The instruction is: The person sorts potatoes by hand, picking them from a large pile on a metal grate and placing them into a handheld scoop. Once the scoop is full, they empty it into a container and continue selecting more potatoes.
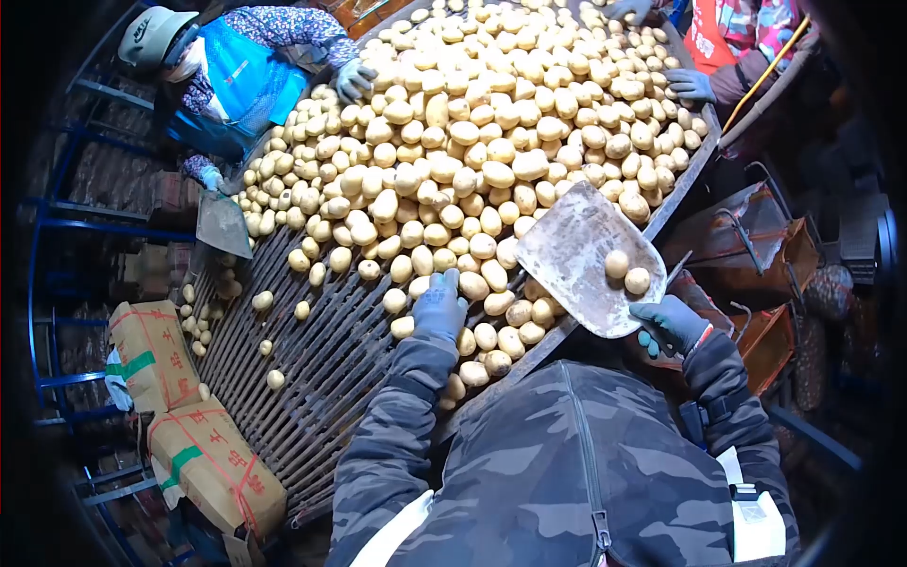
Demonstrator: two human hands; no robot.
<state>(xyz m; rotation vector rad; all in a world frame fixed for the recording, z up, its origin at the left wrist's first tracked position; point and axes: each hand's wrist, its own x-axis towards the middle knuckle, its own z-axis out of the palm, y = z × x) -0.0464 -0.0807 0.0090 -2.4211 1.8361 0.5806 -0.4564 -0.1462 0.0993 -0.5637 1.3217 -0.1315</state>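
A large heap of potatoes (453,132) covers the upper part of a slatted metal table (302,378). My left hand (440,304), in a grey glove, reaches onto the potatoes at the heap's lower edge; its fingers point away from me, and whether it grips a potato is hard to see. On the right, my right hand (673,328), also gloved, is closed round the handle end of a worn, flat metal scoop (576,246). Two potatoes (627,272) lie in the scoop near my right hand. The scoop's far edge touches the heap.
A person in a blue apron (250,76) stands at the upper left, near another scoop (223,225). Someone in a red apron (709,33) is at the upper right. Taped cardboard boxes (215,463) stand at the lower left, orange-brown bins (746,236) at the right.
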